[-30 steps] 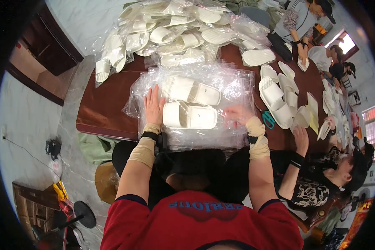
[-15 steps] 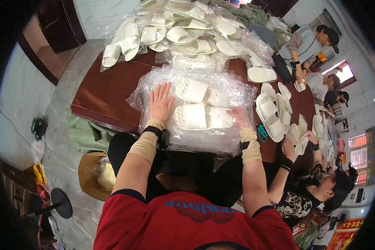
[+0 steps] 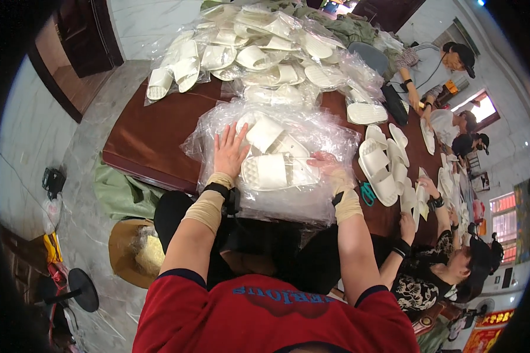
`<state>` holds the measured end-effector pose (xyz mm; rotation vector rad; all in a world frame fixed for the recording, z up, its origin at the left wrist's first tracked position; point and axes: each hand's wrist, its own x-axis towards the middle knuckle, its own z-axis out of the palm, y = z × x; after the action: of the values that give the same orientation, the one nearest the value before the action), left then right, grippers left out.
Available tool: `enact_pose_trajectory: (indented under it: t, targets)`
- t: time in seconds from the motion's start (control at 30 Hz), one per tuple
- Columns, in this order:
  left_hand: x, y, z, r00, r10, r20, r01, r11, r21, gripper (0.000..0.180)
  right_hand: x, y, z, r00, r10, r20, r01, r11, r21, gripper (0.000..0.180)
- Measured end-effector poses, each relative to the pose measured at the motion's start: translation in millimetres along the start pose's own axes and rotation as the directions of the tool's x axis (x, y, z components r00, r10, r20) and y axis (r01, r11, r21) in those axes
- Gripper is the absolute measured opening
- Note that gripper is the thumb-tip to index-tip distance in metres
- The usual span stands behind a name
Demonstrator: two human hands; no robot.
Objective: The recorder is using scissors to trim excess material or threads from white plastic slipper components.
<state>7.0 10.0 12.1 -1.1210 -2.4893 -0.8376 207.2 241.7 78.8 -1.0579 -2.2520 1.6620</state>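
Broadly, everything sits around the brown table (image 3: 153, 132), which runs away from the person toward the far side. Heaped at its far end lies a big pile of bagged white slippers (image 3: 259, 50). On the near edge of the table, right in front of the person, spreads a stack of clear plastic bags (image 3: 277, 159) with white slippers (image 3: 274, 170) on it. Loose white slippers (image 3: 380, 165) lie toward the table's right side, where another person's hand (image 3: 407, 222) reaches in. Green-handled scissors (image 3: 368, 193) lie on the table just right of the bags. The left hand (image 3: 229, 152) lies flat with fingers spread on the plastic, gripping nothing; the right hand (image 3: 328, 167) presses the plastic beside the near slipper, its grip hard to tell
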Motion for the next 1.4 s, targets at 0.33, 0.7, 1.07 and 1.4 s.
enact_pose_trajectory:
  t: [0.33,0.7,1.07,1.4]
  targets:
    - [8.9,9.2,8.5,0.998,0.012,0.065,-0.019,0.995,0.101,0.061,27.5,14.2,-21.4,0.958,-0.239,0.157,0.269,0.939,-0.216,0.048]
    - [-0.5,2.3,3.7,0.998,-0.035,0.046,0.033,0.999,0.04,0.061,-16.7,62.9,-111.2,0.963,-0.203,-0.177,0.185,0.976,-0.116,0.046]
    - [2.1,8.5,1.2,1.0,-0.006,-0.004,0.006,0.999,0.045,0.061,-128.4,2.8,-228.3,0.529,-0.323,-0.785,0.406,0.908,-0.101,0.037]
    - [-3.2,5.9,1.6,1.0,0.017,-0.026,-0.015,0.997,0.081,0.064,-50.8,-45.4,18.0,0.864,-0.448,-0.228,0.472,0.88,0.061,0.03]
